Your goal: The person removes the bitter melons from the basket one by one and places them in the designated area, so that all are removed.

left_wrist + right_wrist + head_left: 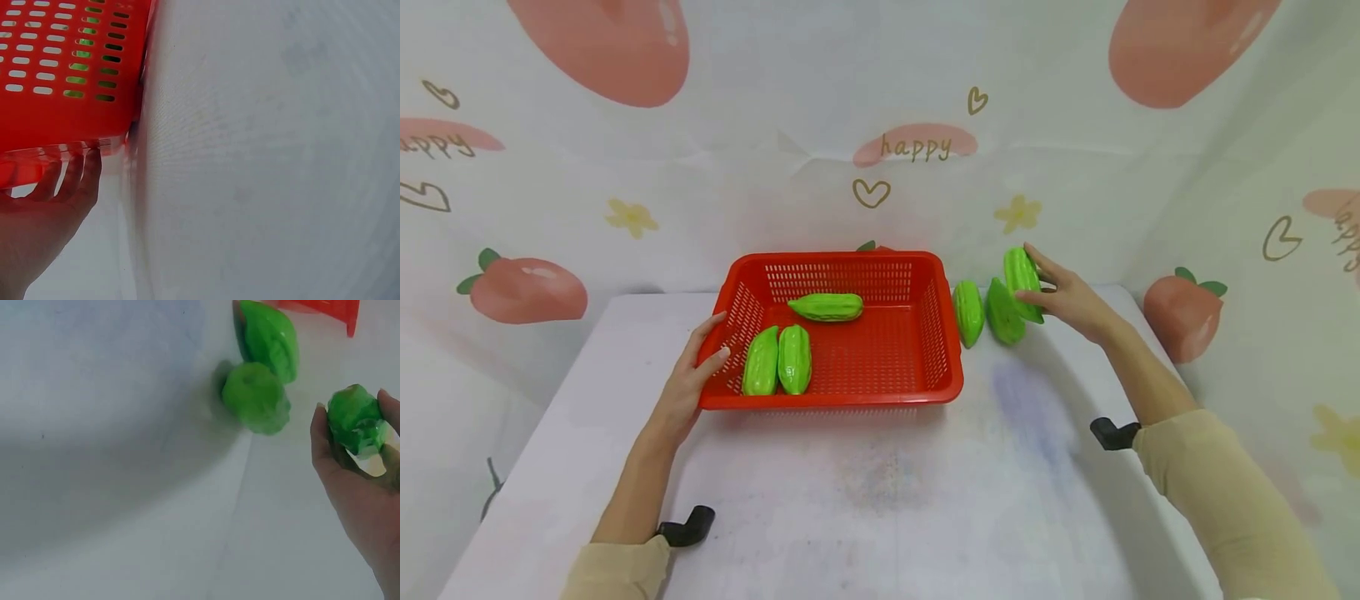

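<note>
A red plastic basket [831, 402] stands on the table with three green bitter melons inside: one bitter melon [827, 307] lies crosswise at the back, and two more lie side by side at the front left. My left hand [683, 392] grips the basket's left rim; in the left wrist view its fingers [75, 178] curl under that rim. To the right of the basket, my right hand [1075, 304] holds another bitter melon [1021, 279] between thumb and fingers, raised above the table. Two bitter melons, one [968, 314] beside the basket and one [1002, 317] partly under the held one, rest on the table.
The white table [880, 517] stretches in front of the basket, with faint stains on it. Behind and at both sides hangs a pale printed cloth [760, 192] with fruit, hearts and flowers. A black strap piece [688, 527] sits at the left wrist, another [1114, 434] at the right.
</note>
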`<action>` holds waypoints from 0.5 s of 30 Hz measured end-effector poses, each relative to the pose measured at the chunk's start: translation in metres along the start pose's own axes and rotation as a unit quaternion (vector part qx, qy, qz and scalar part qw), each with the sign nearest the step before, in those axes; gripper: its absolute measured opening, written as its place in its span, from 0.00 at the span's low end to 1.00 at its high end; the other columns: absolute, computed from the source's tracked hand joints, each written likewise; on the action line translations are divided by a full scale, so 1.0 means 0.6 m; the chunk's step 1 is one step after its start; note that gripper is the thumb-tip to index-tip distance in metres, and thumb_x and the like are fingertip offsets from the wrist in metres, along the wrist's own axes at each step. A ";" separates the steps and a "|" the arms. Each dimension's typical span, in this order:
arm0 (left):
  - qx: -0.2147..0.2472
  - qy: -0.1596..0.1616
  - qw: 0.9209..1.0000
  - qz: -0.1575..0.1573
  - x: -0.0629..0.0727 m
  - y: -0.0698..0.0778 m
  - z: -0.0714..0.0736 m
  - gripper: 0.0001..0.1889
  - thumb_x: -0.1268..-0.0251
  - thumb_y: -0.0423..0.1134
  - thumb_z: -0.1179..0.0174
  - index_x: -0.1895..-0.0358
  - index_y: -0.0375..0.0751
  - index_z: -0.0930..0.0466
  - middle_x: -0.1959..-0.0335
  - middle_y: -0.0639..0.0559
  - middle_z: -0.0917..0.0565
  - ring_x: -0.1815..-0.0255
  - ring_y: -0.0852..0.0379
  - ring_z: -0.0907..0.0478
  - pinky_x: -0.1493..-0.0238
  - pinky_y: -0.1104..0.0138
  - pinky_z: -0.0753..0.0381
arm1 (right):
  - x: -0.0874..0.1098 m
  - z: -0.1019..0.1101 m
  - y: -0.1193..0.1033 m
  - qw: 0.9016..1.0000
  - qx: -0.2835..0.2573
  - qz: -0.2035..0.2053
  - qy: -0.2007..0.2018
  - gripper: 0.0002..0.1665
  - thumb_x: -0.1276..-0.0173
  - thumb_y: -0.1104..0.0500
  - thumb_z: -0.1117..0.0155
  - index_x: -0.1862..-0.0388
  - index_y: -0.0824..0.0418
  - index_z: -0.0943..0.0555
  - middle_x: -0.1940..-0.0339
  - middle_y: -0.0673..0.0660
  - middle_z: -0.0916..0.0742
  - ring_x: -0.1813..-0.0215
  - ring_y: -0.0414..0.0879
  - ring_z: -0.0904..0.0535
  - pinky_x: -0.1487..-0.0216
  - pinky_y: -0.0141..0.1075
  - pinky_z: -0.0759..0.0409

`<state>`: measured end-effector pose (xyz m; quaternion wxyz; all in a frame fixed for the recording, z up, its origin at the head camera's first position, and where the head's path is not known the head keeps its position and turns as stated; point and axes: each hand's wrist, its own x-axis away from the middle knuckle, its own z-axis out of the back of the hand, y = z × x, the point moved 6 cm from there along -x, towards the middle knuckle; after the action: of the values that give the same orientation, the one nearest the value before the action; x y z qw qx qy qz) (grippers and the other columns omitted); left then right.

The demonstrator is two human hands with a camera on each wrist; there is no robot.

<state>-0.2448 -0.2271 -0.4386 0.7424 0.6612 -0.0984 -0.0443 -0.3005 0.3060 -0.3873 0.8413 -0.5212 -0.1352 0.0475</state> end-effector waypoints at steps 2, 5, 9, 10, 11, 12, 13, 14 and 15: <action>0.000 0.001 1.000 -0.001 0.000 -0.001 0.000 0.31 0.21 0.48 0.53 0.21 0.63 0.51 0.25 0.45 0.47 0.35 0.49 0.40 0.48 0.74 0.22 | 0.000 0.003 0.006 1.000 0.003 -0.005 0.000 0.52 0.27 0.54 0.37 0.18 0.39 0.59 0.20 0.64 0.47 0.25 0.59 0.39 0.49 0.26 0.24; -0.001 0.003 1.000 -0.002 0.001 -0.001 0.000 0.30 0.21 0.49 0.54 0.21 0.63 0.50 0.26 0.46 0.47 0.34 0.49 0.40 0.48 0.73 0.22 | 0.001 0.008 0.016 1.000 0.013 -0.014 0.004 0.51 0.27 0.54 0.37 0.18 0.40 0.59 0.20 0.65 0.46 0.26 0.59 0.38 0.48 0.28 0.23; 0.003 0.004 1.000 0.003 0.002 -0.003 0.001 0.29 0.21 0.48 0.55 0.21 0.63 0.50 0.26 0.46 0.47 0.34 0.48 0.40 0.47 0.73 0.22 | 0.001 0.011 0.033 0.999 0.037 -0.025 0.003 0.51 0.26 0.54 0.37 0.18 0.43 0.59 0.20 0.67 0.46 0.26 0.60 0.37 0.44 0.34 0.22; 0.004 0.004 1.000 0.004 0.002 -0.003 0.001 0.29 0.21 0.48 0.55 0.21 0.63 0.50 0.26 0.46 0.47 0.34 0.48 0.40 0.48 0.73 0.22 | 0.000 0.011 0.037 0.999 0.045 -0.027 0.002 0.51 0.26 0.54 0.38 0.18 0.44 0.60 0.20 0.69 0.46 0.26 0.61 0.37 0.43 0.36 0.22; 0.005 0.004 1.000 0.004 0.002 -0.003 0.001 0.29 0.21 0.48 0.55 0.21 0.63 0.50 0.26 0.46 0.47 0.34 0.48 0.40 0.48 0.73 0.22 | -0.001 0.013 0.042 0.998 0.052 -0.028 0.004 0.51 0.26 0.53 0.38 0.18 0.45 0.61 0.21 0.69 0.47 0.26 0.62 0.37 0.42 0.37 0.22; 0.005 0.003 1.000 0.002 0.002 -0.003 0.001 0.29 0.21 0.48 0.55 0.21 0.63 0.51 0.26 0.46 0.47 0.34 0.48 0.40 0.48 0.73 0.22 | -0.002 0.014 0.045 0.998 0.058 -0.030 0.007 0.51 0.26 0.53 0.38 0.18 0.46 0.61 0.21 0.70 0.46 0.26 0.62 0.37 0.42 0.38 0.23; 0.005 0.004 1.000 -0.001 0.001 -0.003 0.001 0.29 0.21 0.48 0.55 0.21 0.62 0.50 0.26 0.46 0.47 0.34 0.48 0.40 0.48 0.73 0.22 | -0.002 0.016 0.048 0.997 0.064 -0.030 0.012 0.51 0.26 0.53 0.39 0.18 0.46 0.61 0.21 0.71 0.46 0.26 0.62 0.38 0.42 0.37 0.22; 0.004 0.003 1.000 -0.004 0.001 -0.002 0.001 0.29 0.21 0.48 0.55 0.21 0.62 0.51 0.26 0.46 0.47 0.35 0.49 0.40 0.48 0.74 0.22 | -0.003 0.018 0.050 0.997 0.068 -0.030 0.016 0.51 0.26 0.52 0.39 0.18 0.46 0.62 0.21 0.71 0.46 0.26 0.63 0.38 0.42 0.37 0.23; 0.007 0.003 1.000 -0.006 0.000 -0.002 0.000 0.29 0.21 0.48 0.55 0.21 0.62 0.50 0.26 0.45 0.47 0.35 0.48 0.39 0.48 0.74 0.22 | -0.003 0.019 0.053 0.997 0.072 -0.031 0.019 0.51 0.26 0.52 0.39 0.18 0.47 0.62 0.21 0.72 0.46 0.26 0.63 0.39 0.43 0.35 0.23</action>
<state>-0.2446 -0.2275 -0.4397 0.7376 0.6672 -0.0928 -0.0456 -0.3034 0.3299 -0.4109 0.8804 -0.4552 -0.1315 0.0209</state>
